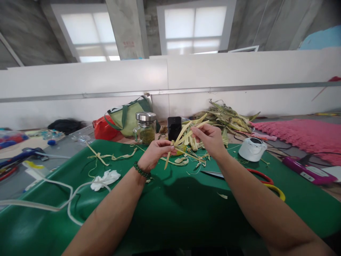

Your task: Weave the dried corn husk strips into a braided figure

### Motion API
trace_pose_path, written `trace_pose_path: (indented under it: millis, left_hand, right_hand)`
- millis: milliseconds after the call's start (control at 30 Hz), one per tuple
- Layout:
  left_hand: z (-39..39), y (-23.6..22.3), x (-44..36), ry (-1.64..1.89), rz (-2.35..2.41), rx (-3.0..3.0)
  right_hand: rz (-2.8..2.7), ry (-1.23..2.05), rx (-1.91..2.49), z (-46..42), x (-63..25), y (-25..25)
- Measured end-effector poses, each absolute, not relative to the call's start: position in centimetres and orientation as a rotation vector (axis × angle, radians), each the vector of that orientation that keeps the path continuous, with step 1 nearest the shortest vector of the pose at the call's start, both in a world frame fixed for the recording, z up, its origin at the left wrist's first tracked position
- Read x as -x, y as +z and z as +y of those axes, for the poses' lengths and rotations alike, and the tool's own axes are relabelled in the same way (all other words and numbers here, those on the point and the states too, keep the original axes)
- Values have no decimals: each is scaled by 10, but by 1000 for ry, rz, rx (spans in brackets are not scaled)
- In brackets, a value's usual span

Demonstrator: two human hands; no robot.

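Pale yellow strips of dried plant husk (182,135) are gathered at the centre of the frame, held up between the two hands. The left hand (156,151) pinches the crossing where the strips meet, thumb and fingertips closed on it. The right hand (211,138), higher and further to the right, pinches a strip near its upper end, so the hands are apart from each other with the strips spanning between them. The long axis of the longest strips slants from the left fingertips toward the upper right; one short tail points down below the left hand, and another slopes toward the lower right. The crossing lies nearest the left hand, the free upper ends nearest the right.

Behind the strips, a black rectangular phone (174,126) stands upright, with a clear glass, steel-lidded jar (147,134) to its left. Loose husks are heaped in a green-and-tan pile (226,116) at upper right. Scissors with red and yellow handles (280,192) lie on the green surface (186,224), partly behind the right forearm.
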State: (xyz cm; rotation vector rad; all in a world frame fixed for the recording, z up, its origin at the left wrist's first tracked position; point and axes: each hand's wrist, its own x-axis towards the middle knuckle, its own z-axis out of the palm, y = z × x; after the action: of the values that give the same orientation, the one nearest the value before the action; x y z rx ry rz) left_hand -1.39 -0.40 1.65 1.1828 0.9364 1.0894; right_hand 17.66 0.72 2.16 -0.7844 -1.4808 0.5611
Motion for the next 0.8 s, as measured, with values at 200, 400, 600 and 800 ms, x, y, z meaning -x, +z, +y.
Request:
trace_pose_path:
  millis: [200, 400, 600, 800]
  left_hand:
    - [-3, 15, 15, 1080, 943, -1188]
    - [-2, 15, 15, 1061, 943, -1149]
    - [-2, 14, 16, 1049, 939, -1137]
    - [-2, 15, 16, 1051, 931, -1116]
  right_hand:
    - [-1615, 277, 768, -1, -170, 20]
    - [-1490, 658, 916, 13, -177, 21]
    - [-1524, 877, 832, 14, -179, 22]
    - [-1613, 715, 891, 14, -179, 18]
